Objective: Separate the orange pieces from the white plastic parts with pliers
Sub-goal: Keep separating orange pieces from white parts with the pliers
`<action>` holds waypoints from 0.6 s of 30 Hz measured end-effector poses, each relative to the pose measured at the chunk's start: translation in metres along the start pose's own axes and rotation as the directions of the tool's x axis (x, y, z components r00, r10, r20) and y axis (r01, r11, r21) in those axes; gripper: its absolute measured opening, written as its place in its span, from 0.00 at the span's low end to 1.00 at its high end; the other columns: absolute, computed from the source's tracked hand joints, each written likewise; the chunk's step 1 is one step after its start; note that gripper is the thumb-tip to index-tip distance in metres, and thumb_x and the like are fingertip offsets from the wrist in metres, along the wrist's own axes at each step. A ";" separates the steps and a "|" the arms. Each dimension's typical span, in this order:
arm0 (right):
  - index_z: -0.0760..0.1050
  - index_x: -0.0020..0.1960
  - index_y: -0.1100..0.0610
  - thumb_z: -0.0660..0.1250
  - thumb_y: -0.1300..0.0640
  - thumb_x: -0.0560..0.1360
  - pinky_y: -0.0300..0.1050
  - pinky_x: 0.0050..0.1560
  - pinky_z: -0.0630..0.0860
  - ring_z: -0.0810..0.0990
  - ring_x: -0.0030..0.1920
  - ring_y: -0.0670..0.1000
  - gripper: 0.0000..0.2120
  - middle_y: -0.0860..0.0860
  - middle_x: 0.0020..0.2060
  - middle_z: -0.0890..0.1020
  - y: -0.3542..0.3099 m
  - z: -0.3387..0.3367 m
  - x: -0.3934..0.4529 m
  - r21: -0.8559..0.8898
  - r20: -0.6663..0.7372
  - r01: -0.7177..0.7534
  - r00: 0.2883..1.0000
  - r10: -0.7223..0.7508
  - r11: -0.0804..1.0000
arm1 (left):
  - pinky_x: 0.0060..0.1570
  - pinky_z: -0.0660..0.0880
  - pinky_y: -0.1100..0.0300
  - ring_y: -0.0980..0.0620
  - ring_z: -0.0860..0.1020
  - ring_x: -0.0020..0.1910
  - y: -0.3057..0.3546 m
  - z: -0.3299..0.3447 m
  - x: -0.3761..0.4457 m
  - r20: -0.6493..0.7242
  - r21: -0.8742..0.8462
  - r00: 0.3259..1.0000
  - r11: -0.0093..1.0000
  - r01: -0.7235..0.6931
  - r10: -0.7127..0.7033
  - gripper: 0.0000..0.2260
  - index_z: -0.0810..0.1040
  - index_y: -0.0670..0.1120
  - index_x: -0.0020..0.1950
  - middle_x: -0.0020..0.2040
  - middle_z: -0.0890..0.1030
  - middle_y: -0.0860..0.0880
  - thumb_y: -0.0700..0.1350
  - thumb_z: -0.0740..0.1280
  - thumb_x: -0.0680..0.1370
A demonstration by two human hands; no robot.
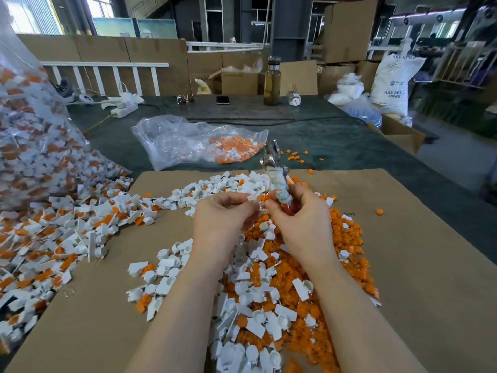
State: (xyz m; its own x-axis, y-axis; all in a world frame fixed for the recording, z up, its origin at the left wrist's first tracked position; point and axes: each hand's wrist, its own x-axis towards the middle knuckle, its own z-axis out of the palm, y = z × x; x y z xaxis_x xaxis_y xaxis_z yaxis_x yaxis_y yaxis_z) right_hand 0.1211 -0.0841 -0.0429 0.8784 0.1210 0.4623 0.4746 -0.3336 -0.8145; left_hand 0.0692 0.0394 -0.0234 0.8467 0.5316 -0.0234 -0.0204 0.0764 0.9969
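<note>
Both hands meet over the middle of the pile. The left hand (223, 214) pinches a small white part (254, 198) with an orange piece (262, 198) at its end. The right hand (298, 211) is curled round the pliers (277, 173), and its fingertips also touch the little part. The pliers point up and away, with the shiny metal head well above the part, so they are not biting anything yet. I cannot tell if the head is open or closed. To do this step well, I think the left hand should hold the white part firmly, with the orange end sticking out. Then the pliers should come down and grab only the orange bit, and pull straight so the white part does not snap. The fingers should stay back from the metal head. The part is tiny, white and flat like a tag, and the orange piece looks like a small cap. Its handles look wrapped in pale cloth or tape, with some red showing low down. Under the hands lies a big heap of loose orange pieces and white parts (269, 278) on brown cardboard (416, 265), on the bench (336, 146). To the left, more joined parts spill from a clear bag (32, 146). Another bag (193, 141) with orange bits lies further back.
</note>
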 end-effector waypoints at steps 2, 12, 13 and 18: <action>0.80 0.55 0.52 0.73 0.53 0.73 0.22 0.41 0.71 0.78 0.44 0.32 0.12 0.35 0.41 0.79 0.000 0.000 0.000 -0.020 -0.019 0.005 1.000 -0.006 1.000 | 0.36 0.80 0.64 0.50 0.86 0.37 0.000 0.000 0.001 0.003 0.012 1.000 1.000 -0.009 0.009 0.04 0.83 0.42 0.44 0.35 0.86 0.46 0.37 0.76 0.72; 0.81 0.54 0.55 0.73 0.53 0.73 0.31 0.41 0.74 0.79 0.43 0.39 0.11 0.44 0.42 0.82 -0.002 0.000 0.001 -0.067 -0.063 -0.023 0.998 0.019 0.997 | 0.48 0.83 0.51 0.52 0.86 0.40 0.000 0.006 -0.002 0.011 0.187 0.987 0.969 -0.161 0.162 0.04 0.86 0.50 0.40 0.36 0.86 0.53 0.42 0.77 0.71; 0.81 0.52 0.55 0.73 0.54 0.73 0.32 0.40 0.74 0.80 0.42 0.40 0.10 0.44 0.41 0.82 -0.002 0.000 0.001 -0.069 -0.067 -0.029 0.997 0.025 0.997 | 0.48 0.83 0.52 0.54 0.85 0.40 0.000 0.007 -0.003 0.019 0.206 0.983 0.962 -0.180 0.180 0.04 0.86 0.51 0.40 0.36 0.86 0.54 0.42 0.77 0.71; 0.81 0.52 0.56 0.73 0.54 0.73 0.35 0.41 0.76 0.80 0.42 0.42 0.09 0.46 0.42 0.83 -0.001 -0.001 0.001 -0.047 -0.057 -0.056 0.997 0.053 0.997 | 0.41 0.81 0.64 0.61 0.83 0.38 -0.001 0.008 -0.004 0.055 0.288 0.966 0.922 -0.259 0.254 0.06 0.85 0.55 0.39 0.36 0.85 0.59 0.43 0.77 0.72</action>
State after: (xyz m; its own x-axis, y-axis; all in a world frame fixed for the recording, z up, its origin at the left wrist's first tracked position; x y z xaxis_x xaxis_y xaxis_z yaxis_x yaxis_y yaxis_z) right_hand 0.1220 -0.0842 -0.0416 0.8979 0.0494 0.4374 0.4215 -0.3830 -0.8220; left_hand 0.0703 0.0303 -0.0237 0.8415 0.4867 0.2345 -0.0844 -0.3102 0.9469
